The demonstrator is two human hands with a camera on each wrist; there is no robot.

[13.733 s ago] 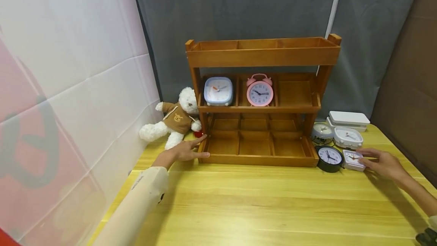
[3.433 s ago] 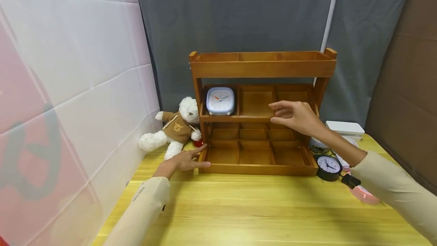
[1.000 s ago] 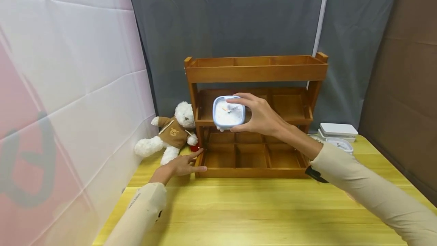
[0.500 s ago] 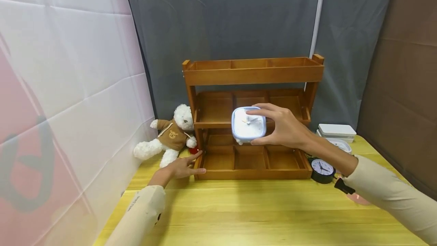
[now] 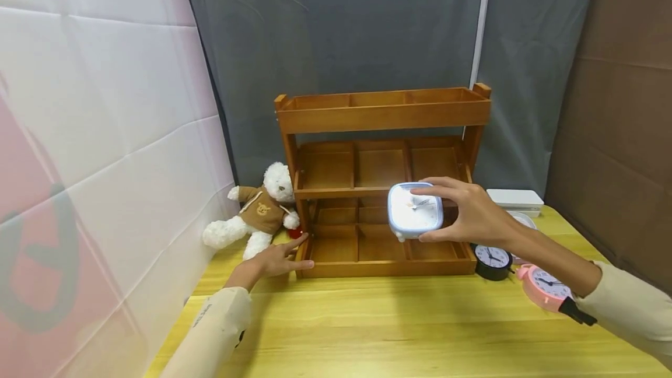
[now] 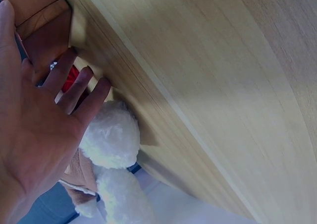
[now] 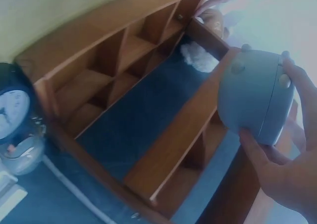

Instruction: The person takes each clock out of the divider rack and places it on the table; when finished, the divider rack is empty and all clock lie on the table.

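Note:
My right hand (image 5: 469, 209) grips a light-blue alarm clock (image 5: 415, 210) by its top and bottom edges, in front of the right part of the wooden shelf (image 5: 388, 270). Its white dial faces me. From the right wrist view, the back of the clock (image 7: 250, 92) shows, with small round feet. My left hand (image 5: 273, 259) rests against the shelf's lower left corner, fingers extended, as the left wrist view of the hand (image 6: 47, 120) also shows. Both lower tiers of the shelf hold no clock in their visible compartments.
A white teddy bear (image 5: 262, 210) in a brown hoodie leans left of the shelf. At its right stand a black round clock (image 5: 492, 261), a pink twin-bell clock (image 5: 546, 286), partly hidden white items, and a white box (image 5: 517, 198). A grey curtain (image 5: 341, 28) hangs behind.
The pink clock went from the middle tier to the table at right. The light-blue clock was then lifted from the left compartment and carried right and down. The left hand stayed put.

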